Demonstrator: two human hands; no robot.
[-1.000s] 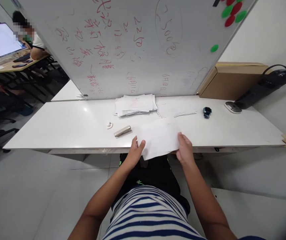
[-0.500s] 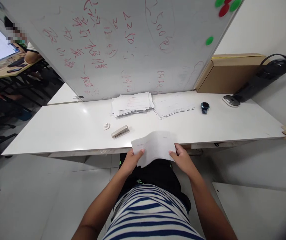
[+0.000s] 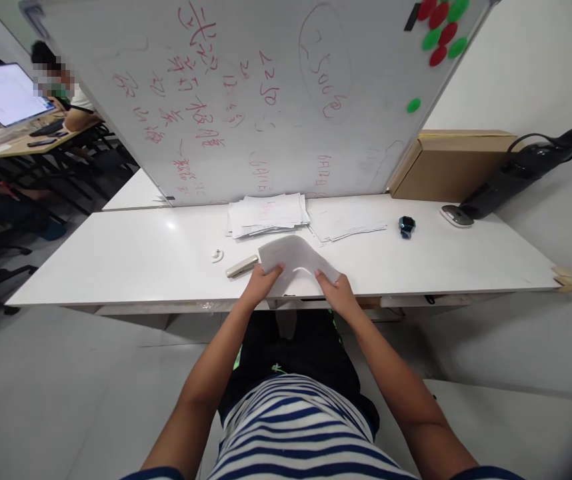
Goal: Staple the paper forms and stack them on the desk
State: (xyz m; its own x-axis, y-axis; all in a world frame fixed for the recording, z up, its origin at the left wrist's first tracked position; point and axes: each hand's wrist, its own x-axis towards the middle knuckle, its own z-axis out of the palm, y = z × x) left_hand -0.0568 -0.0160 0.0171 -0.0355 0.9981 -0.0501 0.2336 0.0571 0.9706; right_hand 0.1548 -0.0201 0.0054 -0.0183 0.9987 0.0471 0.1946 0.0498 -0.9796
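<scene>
Between my two hands a sheet of paper (image 3: 293, 252) bows upward over the front of the white desk (image 3: 131, 260). My left hand (image 3: 262, 281) pinches its left edge, thumb on top. On the other side, my right hand (image 3: 335, 291) grips the right edge the same way. Whether it is one sheet or several, I cannot tell. A stapler (image 3: 241, 267) lies just left of the paper, close to my left hand. Left of that sits a small white curved item (image 3: 217, 255). Behind the paper is a thick pile of papers (image 3: 269, 215), with a thinner pile (image 3: 350, 220) beside it.
A whiteboard (image 3: 276, 133) with red writing stands along the desk's back. On the right are a dark watch (image 3: 407, 227), a computer mouse (image 3: 457, 215), a black bottle (image 3: 521, 172) and a cardboard box (image 3: 459, 165). Far left, a person sits near a monitor (image 3: 11, 93).
Both hands have moved the paper forward, from over my lap to above the desk. It is bent more strongly now, and my hands are closer together. The view has tilted up slightly.
</scene>
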